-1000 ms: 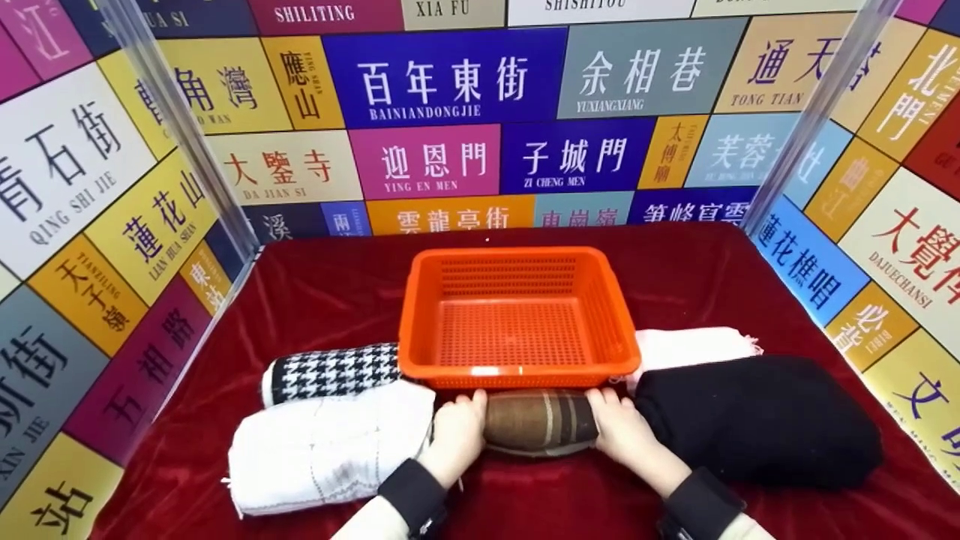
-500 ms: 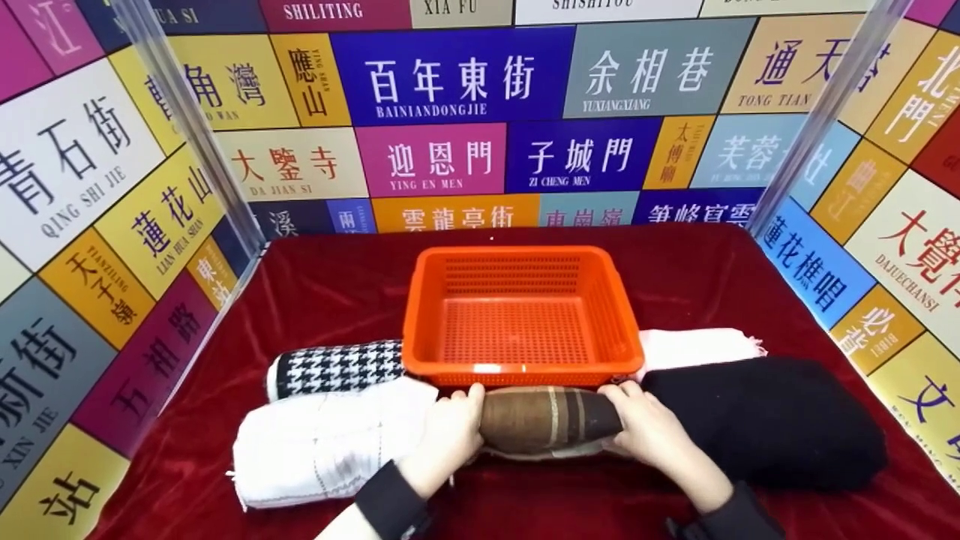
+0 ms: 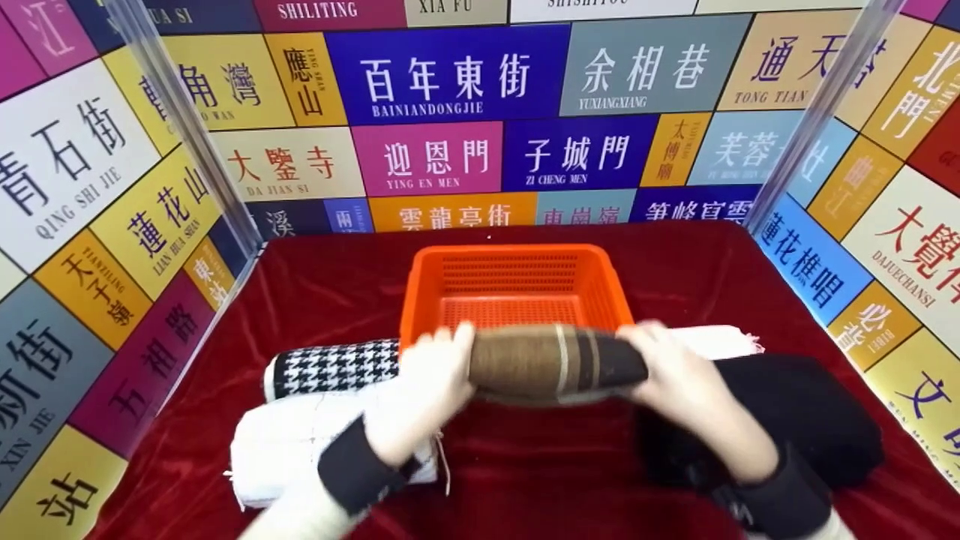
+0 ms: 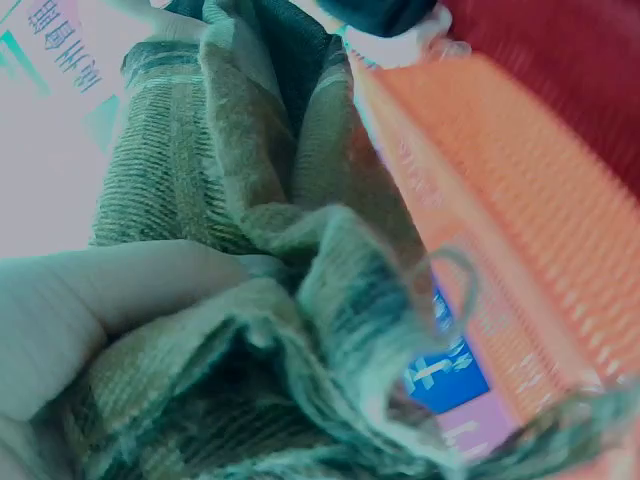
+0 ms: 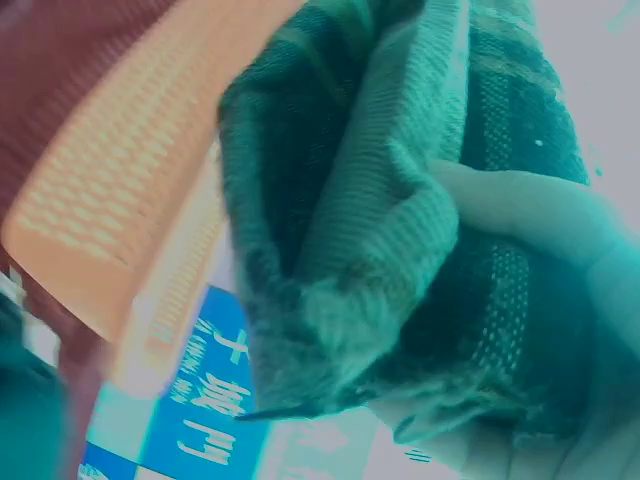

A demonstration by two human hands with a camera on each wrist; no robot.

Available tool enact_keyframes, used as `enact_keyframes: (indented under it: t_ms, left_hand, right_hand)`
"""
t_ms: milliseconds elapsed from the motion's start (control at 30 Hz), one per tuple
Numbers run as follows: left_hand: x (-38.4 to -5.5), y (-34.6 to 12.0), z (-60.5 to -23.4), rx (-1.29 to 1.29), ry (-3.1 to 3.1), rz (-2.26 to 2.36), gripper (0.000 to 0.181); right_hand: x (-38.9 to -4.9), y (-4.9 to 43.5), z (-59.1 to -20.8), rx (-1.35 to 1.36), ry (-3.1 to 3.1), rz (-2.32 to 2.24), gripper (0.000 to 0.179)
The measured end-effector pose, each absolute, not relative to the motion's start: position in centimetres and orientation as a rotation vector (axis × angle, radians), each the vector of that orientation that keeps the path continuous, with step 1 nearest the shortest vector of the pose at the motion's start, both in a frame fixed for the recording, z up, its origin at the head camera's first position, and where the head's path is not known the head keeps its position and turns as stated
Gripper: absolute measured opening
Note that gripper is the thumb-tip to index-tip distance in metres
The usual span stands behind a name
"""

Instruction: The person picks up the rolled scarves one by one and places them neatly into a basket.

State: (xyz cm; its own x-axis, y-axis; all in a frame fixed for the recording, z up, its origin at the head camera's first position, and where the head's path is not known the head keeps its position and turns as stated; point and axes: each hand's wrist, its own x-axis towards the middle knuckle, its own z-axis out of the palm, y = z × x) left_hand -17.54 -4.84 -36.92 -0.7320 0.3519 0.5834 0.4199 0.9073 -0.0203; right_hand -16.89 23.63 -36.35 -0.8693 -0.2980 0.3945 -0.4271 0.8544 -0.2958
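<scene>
A rolled brown scarf (image 3: 525, 364) with pale and dark stripes is held up lengthwise, overlapping the front of the orange plastic basket (image 3: 510, 262) in the head view. My left hand (image 3: 431, 379) grips its left end, and my right hand (image 3: 679, 375) grips the dark right end. In the left wrist view, the left thumb (image 4: 150, 285) presses into loose folds of the frayed scarf end. The right wrist view has the right thumb (image 5: 530, 210) on the inner layer, with fingers underneath. The basket's front wall is hidden behind the scarf.
To the left lie a white rolled cloth (image 3: 277, 442) and a black-and-white houndstooth roll (image 3: 334, 371). On the right are a black roll (image 3: 810, 420) and a pink fringed cloth (image 3: 716, 341). Dark red cloth (image 3: 540, 480) covers the table, with sign-printed walls (image 3: 450, 75) around it.
Both hands have lifted the rolled scarf off the table and moved it up and forward, to the basket's near side. The basket and other rolls stay in place.
</scene>
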Motion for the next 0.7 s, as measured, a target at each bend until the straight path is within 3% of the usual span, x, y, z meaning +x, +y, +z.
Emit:
enact_keyframes:
  t_ms: [300, 500, 700]
  left_hand:
    - [-25.9, -4.4, -33.0, -0.333, -2.729, -0.422, 0.045]
    - [-31.4, -4.2, -34.1, -0.12, -2.822, -0.694, 0.052]
    - [-34.7, -3.6, -36.4, 0.012, -2.822, -0.77, 0.051]
  right_hand:
    - [-25.2, 23.7, -33.3, 0.482, -2.684, 0.54, 0.056]
    - [-30.2, 23.0, -34.4, 0.383, -2.676, 0.576, 0.052]
    - [-34.1, 21.9, -37.0, 0.276, -2.843, 0.466, 0.059]
